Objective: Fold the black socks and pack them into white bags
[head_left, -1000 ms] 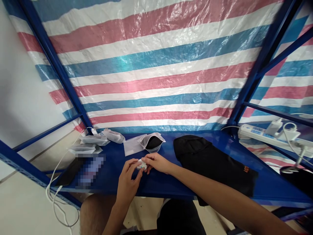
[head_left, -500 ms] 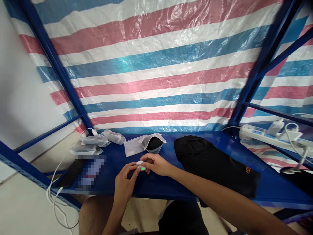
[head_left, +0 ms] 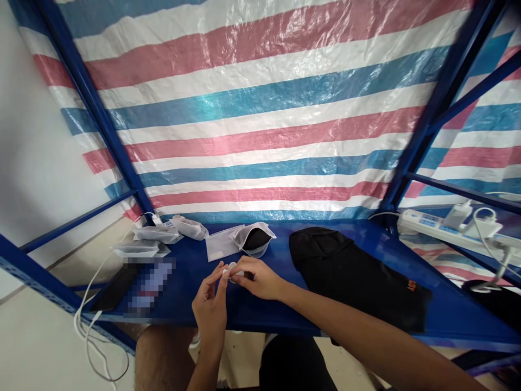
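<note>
My right hand pinches a small white rounded case, like an earbud case, with its lid raised. Beside it, the thumb and fingertips of my left hand close on a tiny white piece that looks like an earbud; fingers partly cover it. Both hands are nearly touching above the front of the blue table. Just behind them lies an open frosted zip pouch with something black inside, overlapping a flat frosted pouch.
Several frosted packets lie at the back left, near a dark phone-like slab and a white cable. Black folded cloth covers the right side. A white power strip with plugs sits beyond the blue frame post.
My left fingertips have come off the case and now pinch a tiny white piece beside it. The case has turned in my right hand, and its green light no longer shows.
</note>
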A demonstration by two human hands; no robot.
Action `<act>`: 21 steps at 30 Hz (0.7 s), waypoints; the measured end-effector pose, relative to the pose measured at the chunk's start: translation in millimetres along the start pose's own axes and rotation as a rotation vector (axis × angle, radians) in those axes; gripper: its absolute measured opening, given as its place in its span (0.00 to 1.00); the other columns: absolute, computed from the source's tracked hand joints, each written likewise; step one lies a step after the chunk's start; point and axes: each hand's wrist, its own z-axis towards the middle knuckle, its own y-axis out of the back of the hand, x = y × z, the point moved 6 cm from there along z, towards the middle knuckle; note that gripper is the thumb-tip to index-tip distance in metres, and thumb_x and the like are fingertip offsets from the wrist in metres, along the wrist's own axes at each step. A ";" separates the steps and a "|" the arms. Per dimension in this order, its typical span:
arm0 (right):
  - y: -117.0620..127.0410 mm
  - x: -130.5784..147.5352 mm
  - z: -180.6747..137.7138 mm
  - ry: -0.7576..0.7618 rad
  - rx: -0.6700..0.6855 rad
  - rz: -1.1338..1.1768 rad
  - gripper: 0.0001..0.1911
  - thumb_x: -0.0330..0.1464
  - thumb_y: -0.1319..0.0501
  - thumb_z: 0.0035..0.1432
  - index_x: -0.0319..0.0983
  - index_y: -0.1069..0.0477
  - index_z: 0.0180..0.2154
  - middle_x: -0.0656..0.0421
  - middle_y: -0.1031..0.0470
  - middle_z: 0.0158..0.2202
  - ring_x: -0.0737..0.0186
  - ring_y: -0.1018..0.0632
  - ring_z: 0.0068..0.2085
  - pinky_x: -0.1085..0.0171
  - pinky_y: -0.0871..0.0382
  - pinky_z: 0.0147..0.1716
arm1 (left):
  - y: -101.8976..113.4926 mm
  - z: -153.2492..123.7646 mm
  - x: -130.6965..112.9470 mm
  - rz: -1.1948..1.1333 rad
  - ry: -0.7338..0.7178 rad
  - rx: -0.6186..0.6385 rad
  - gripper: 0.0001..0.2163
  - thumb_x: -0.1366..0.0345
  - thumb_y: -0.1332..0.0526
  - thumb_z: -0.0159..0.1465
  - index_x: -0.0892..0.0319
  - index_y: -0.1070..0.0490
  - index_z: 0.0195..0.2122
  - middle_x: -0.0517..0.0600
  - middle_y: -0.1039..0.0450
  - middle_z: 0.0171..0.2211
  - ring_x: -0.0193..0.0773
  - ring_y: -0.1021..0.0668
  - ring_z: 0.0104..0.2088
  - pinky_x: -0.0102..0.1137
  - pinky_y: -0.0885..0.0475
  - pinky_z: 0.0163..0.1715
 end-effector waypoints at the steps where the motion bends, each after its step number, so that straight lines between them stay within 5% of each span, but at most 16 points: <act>1: 0.3 -2.7 0.0 -0.023 -0.019 -0.004 0.13 0.42 0.36 0.73 0.43 0.19 0.52 0.56 0.25 0.42 0.64 0.25 0.33 0.64 0.29 0.33 | -3.2 -0.2 1.4 -0.010 0.028 0.001 0.13 0.52 0.27 0.65 0.53 0.17 0.45 0.55 0.17 0.55 0.54 0.18 0.59 0.47 0.23 0.62; 12: -1.1 18.0 0.0 0.086 0.060 -0.074 0.19 0.39 0.48 0.80 0.41 0.29 0.36 0.57 0.28 0.36 0.58 0.26 0.40 0.61 0.29 0.41 | -11.6 0.0 9.3 -0.048 0.078 0.017 0.17 0.51 0.25 0.62 0.55 0.17 0.46 0.54 0.15 0.50 0.52 0.16 0.54 0.45 0.22 0.59; 18: -1.4 15.1 3.0 0.057 0.090 -0.009 0.21 0.42 0.52 0.81 0.40 0.27 0.39 0.57 0.26 0.39 0.59 0.25 0.42 0.59 0.29 0.46 | -12.8 12.4 -1.5 0.001 0.086 0.294 0.18 0.51 0.25 0.61 0.53 0.15 0.50 0.55 0.17 0.55 0.56 0.20 0.62 0.46 0.26 0.65; 21: -5.3 15.5 2.6 0.035 0.155 0.068 0.21 0.43 0.49 0.80 0.40 0.23 0.44 0.56 0.23 0.42 0.59 0.22 0.43 0.61 0.27 0.46 | -7.6 15.6 -16.9 0.037 0.034 0.250 0.15 0.52 0.24 0.59 0.53 0.14 0.43 0.55 0.15 0.50 0.56 0.20 0.62 0.47 0.27 0.65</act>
